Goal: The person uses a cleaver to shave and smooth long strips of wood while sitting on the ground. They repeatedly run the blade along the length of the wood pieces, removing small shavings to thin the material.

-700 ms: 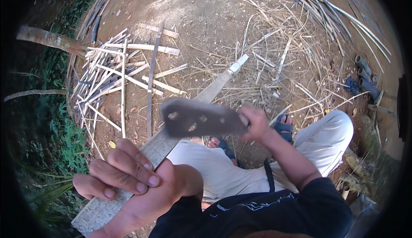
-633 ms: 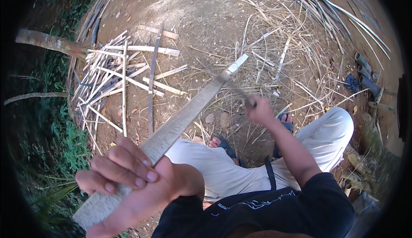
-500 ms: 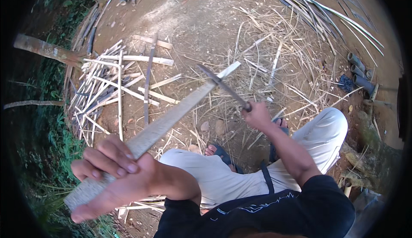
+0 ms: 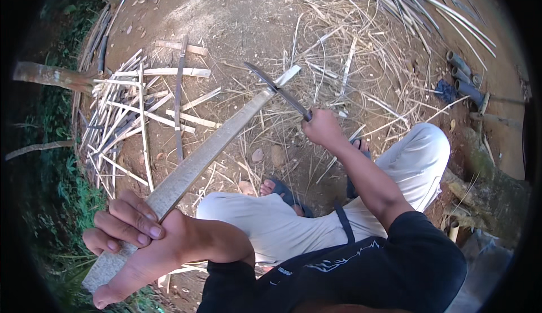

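Note:
Held slantwise across the view is a long flat bamboo strip (image 4: 195,163), its wide end near my body at the lower left. My left hand (image 4: 138,245) is closed round that near end, fingers over one edge and thumb along the other. With my right hand (image 4: 323,128) I grip the handle of a knife (image 4: 291,99). The dark blade crosses the strip close to its pale far end and touches it there. The right fist covers most of the handle.
A heap of split bamboo strips (image 4: 121,121) lies on the dirt at the left, beside tree trunks (image 4: 53,77). Thin shavings (image 4: 327,59) litter the ground ahead. Longer strips (image 4: 403,2) lie at the far right, near cut bamboo tubes (image 4: 466,81). My sandalled foot (image 4: 285,195) rests below.
My right hand and the knife now sit a little farther left and up in the view. The background has also shifted left and up. Both hands keep their holds.

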A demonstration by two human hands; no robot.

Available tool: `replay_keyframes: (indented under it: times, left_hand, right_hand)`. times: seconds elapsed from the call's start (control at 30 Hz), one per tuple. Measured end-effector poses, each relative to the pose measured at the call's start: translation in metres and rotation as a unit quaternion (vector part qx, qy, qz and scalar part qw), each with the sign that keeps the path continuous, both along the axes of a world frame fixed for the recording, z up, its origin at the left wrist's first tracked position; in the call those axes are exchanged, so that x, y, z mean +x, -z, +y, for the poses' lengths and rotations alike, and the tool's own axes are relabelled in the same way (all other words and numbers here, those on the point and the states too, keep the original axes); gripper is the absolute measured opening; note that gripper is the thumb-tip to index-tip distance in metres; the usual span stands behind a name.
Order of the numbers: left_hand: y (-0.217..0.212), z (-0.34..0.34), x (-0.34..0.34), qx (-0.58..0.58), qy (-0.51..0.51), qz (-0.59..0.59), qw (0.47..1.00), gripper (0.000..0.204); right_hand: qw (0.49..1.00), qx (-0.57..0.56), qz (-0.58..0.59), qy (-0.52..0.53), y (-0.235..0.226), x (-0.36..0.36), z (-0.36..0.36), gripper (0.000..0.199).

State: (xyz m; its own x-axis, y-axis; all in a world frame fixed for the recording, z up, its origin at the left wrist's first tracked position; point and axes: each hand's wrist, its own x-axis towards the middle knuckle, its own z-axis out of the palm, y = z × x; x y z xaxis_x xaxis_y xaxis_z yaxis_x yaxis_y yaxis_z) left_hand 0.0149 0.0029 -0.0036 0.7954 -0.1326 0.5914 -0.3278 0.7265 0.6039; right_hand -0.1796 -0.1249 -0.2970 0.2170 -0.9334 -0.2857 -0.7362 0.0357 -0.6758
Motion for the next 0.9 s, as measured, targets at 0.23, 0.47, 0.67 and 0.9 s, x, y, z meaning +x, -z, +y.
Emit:
replay_keyframes:
  times: [0.23,0.47,0.67,0.9]
  left_hand:
    - [-0.004,-0.002,0.013,0.018,0.001,0.013,1.0,0.074]
    - [0.008,0.0,0.037,0.078,-0.089,0.026,0.993,0.077]
    - [-0.005,-0.027,0.04,0.092,-0.201,0.045,0.974,0.072]
    - [0.003,-0.007,0.074,0.032,-0.024,0.038,0.998,0.075]
  right_hand:
    - [0.958,-0.231,-0.134,-0.104,0.04,0.012,0.002,0.018]
    - [0.994,0.053,0.097,-0.009,0.057,-0.003,-0.052,0.028]
    - [0.983,-0.101,-0.102,-0.112,0.013,0.027,-0.011,0.025]
    - [0.958,-0.163,-0.102,-0.214,0.018,0.055,-0.048,0.026]
